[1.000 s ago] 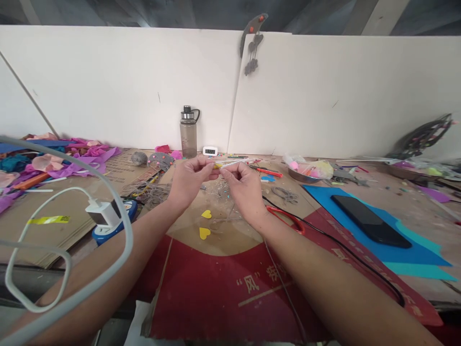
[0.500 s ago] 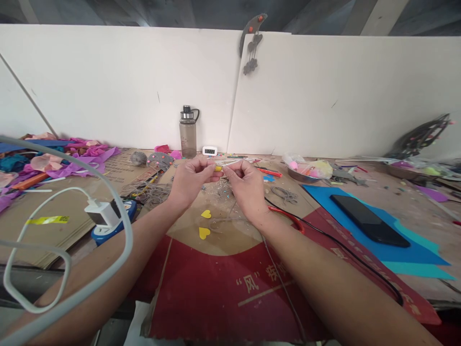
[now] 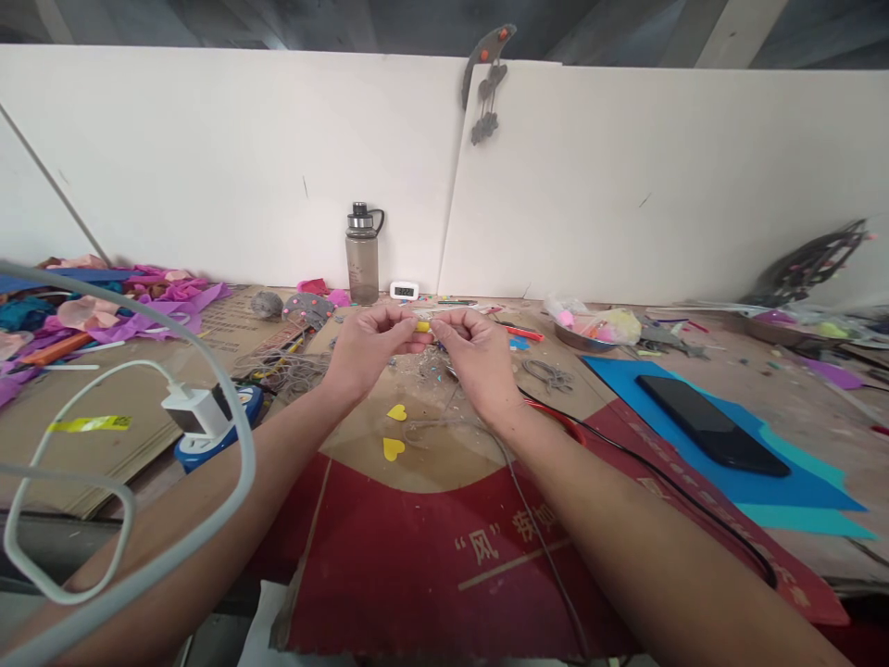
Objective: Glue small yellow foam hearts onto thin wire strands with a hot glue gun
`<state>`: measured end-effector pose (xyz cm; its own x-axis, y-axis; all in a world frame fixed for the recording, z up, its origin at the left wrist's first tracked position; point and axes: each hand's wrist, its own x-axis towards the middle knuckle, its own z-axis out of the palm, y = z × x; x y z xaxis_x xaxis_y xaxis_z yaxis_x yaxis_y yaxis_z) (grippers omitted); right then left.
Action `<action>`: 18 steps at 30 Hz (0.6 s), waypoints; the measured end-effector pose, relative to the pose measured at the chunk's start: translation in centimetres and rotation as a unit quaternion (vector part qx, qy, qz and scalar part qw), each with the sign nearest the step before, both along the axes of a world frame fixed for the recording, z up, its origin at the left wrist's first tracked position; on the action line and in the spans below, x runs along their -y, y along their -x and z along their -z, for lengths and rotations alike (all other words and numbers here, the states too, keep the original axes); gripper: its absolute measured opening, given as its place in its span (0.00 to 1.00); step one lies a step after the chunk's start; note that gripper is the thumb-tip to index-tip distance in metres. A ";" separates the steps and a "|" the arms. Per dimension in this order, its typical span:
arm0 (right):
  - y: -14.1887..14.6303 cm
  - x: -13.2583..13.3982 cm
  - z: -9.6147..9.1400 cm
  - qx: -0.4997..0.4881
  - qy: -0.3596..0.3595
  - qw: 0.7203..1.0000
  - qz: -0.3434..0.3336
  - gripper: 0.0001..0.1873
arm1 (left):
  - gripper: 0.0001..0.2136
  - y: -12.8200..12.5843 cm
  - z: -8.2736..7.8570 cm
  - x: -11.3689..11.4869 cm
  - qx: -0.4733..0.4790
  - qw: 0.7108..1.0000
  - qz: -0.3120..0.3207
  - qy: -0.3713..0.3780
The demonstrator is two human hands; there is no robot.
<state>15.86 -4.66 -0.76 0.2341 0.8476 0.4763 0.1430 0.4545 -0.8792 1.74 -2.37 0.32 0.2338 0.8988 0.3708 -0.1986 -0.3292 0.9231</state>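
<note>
My left hand point(image 3: 371, 347) is closed, thumb and fingertips pinching a small yellow piece point(image 3: 422, 326) above the cardboard point(image 3: 395, 574). My right hand point(image 3: 481, 361) is closed too, its pinched fingertips meeting the right end of that piece; whatever else they grip is too small to tell. Below the hands, two yellow heart cutouts point(image 3: 394, 449) lie flat on the cardboard. A thin grey string point(image 3: 538, 528) runs from beneath my right wrist down over the red print. Partly hidden behind that wrist is a red-handled tool point(image 3: 566, 421).
Left of my arms are a charger point(image 3: 198, 412) on a blue power strip and a looping white cable point(image 3: 236, 398). A bottle point(image 3: 362, 255) and small digital display point(image 3: 404, 291) stand by the wall. A phone point(image 3: 708, 421) rests on blue sheets point(image 3: 798, 482) at right.
The thin pale strand at my right fingertips no longer shows clearly. My right hand has shifted very slightly, and the yellow piece sits a touch farther right.
</note>
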 end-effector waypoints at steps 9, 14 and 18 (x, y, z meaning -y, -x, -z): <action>-0.8 -0.2 -0.1 -0.013 -0.004 1.000 0.016 0.09 | 0.18 0.5 0.0 -0.7 -0.022 0.997 0.054 0.046; -0.8 0.3 -0.4 0.015 0.022 0.999 0.022 0.09 | 0.16 0.8 -0.2 -0.6 -0.089 0.995 0.001 -0.039; -0.7 0.5 -0.4 0.043 0.027 0.998 0.026 0.08 | 0.14 0.7 -0.5 -0.1 -0.161 0.983 -0.032 -0.083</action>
<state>16.57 -5.12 -0.40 0.2395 0.8597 0.4511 0.2415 0.3973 -0.8854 1.01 -2.30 0.83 0.3084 0.8488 0.4294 0.1206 -0.4827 0.8675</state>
